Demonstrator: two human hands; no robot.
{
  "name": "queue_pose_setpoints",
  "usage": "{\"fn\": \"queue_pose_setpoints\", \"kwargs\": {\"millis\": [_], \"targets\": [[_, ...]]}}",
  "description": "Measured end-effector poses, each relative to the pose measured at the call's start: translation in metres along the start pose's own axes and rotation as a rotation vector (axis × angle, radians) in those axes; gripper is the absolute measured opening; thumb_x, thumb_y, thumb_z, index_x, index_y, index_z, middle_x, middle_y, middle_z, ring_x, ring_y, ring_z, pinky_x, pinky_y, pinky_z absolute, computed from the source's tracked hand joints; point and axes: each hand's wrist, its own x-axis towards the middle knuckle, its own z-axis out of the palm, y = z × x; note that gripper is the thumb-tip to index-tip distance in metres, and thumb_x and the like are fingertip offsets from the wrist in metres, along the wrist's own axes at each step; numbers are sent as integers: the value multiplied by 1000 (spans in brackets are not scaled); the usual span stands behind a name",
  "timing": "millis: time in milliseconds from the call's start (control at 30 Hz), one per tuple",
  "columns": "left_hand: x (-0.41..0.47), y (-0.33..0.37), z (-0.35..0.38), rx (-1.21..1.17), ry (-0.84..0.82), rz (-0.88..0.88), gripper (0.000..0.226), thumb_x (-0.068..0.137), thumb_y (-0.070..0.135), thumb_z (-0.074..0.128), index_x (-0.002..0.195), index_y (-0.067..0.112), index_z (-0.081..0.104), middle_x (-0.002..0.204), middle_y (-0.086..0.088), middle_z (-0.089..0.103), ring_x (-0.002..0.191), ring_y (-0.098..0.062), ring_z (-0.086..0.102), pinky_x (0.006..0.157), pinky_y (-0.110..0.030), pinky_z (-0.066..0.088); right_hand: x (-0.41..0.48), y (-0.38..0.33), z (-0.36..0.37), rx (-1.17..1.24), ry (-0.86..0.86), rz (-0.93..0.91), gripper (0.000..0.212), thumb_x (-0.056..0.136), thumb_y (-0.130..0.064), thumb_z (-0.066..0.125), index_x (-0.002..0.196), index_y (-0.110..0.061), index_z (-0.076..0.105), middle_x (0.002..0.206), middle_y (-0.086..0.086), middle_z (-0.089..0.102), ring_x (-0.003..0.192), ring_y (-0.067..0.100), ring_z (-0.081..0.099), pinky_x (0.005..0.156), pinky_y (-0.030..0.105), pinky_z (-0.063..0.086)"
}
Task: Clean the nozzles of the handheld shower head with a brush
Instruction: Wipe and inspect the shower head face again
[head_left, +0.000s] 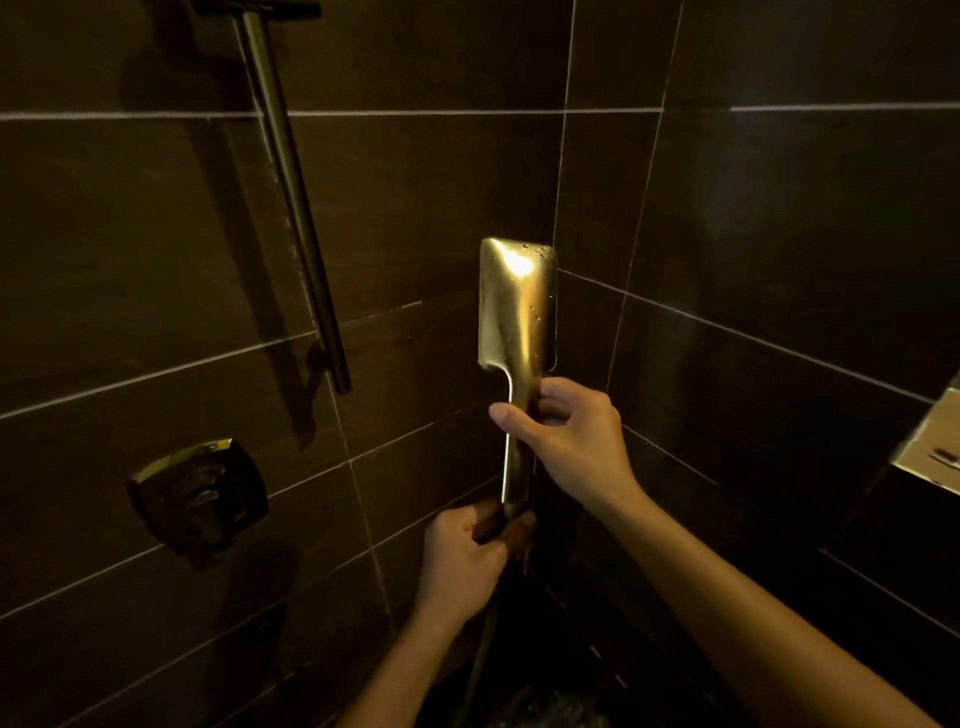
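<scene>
A gold rectangular handheld shower head (517, 306) stands upright in the corner of a dark tiled shower, its smooth wet back toward me and its nozzle face hidden. My right hand (566, 436) grips the upper part of its slim handle. My left hand (467, 561) is closed around the bottom end of the handle, where the hose (480, 654) drops away into the dark. No brush is in view.
A metal slide rail (291, 197) runs down the left wall. Below it sits a square gold mixer valve (200, 493). A lit niche edge (930, 441) shows at the far right. Dark tiled walls meet just behind the shower head.
</scene>
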Motion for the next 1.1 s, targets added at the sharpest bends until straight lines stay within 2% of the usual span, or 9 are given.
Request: {"fn": "queue_pose_setpoints", "kwargs": {"millis": [200,333,433,500,567,700,800,1000,1100], "targets": [[0,7,-24,-218,-288,19,17,86,12,72,100,3,74,88,-15,78,81,-29,76,74,-35,61,8,2,-22,340,-454,129,27,99,-13,60,124,-7,65,119,15,73,110,30,72,97,41,57],[2,4,-11,-44,-70,0,3,86,15,76,86,18,78,75,-3,78,69,-13,75,63,-27,58,5,5,-4,-56,-240,19,21,98,-34,62,105,-16,70,96,8,78,82,23,76,76,41,63],[0,0,1,137,125,-40,7,86,29,77,91,26,78,78,4,78,69,-4,73,59,-24,57,-2,9,11,-272,-50,-68,28,96,-38,64,90,-12,64,74,12,70,54,23,61,48,32,47],[-2,1,-1,106,76,-28,3,88,27,75,91,26,77,80,2,78,70,-7,74,60,-23,56,-2,7,11,-251,-83,-73,28,97,-38,63,92,-11,64,78,10,71,61,18,66,53,37,55],[0,3,-11,5,-76,15,6,89,21,73,89,17,77,81,-5,79,73,-15,76,66,-28,58,3,3,0,-72,-252,29,25,99,-33,60,105,-9,67,100,8,76,90,18,75,79,42,62],[-1,6,-36,-251,-377,-4,21,88,18,69,101,2,72,91,-17,76,83,-30,75,75,-35,62,11,0,-22,456,-552,252,34,103,-17,50,134,-8,58,130,12,69,121,26,66,104,43,52],[-5,5,-41,-221,-491,-25,22,90,19,68,104,2,71,93,-19,75,85,-32,74,76,-35,62,10,7,-21,494,-559,283,36,98,-17,57,131,-4,60,125,17,70,118,29,68,100,44,53],[-12,2,-23,43,-189,27,15,93,24,69,90,11,76,82,-13,77,73,-25,76,72,-38,64,7,12,-11,248,-250,240,28,84,-25,79,102,-3,74,95,11,77,90,19,75,73,26,59],[-13,8,-25,-60,-301,37,19,94,21,67,93,4,74,83,-14,77,74,-27,75,71,-37,63,6,11,-16,325,-276,256,32,82,-25,78,104,-2,71,91,10,71,89,20,72,78,28,58]]}}
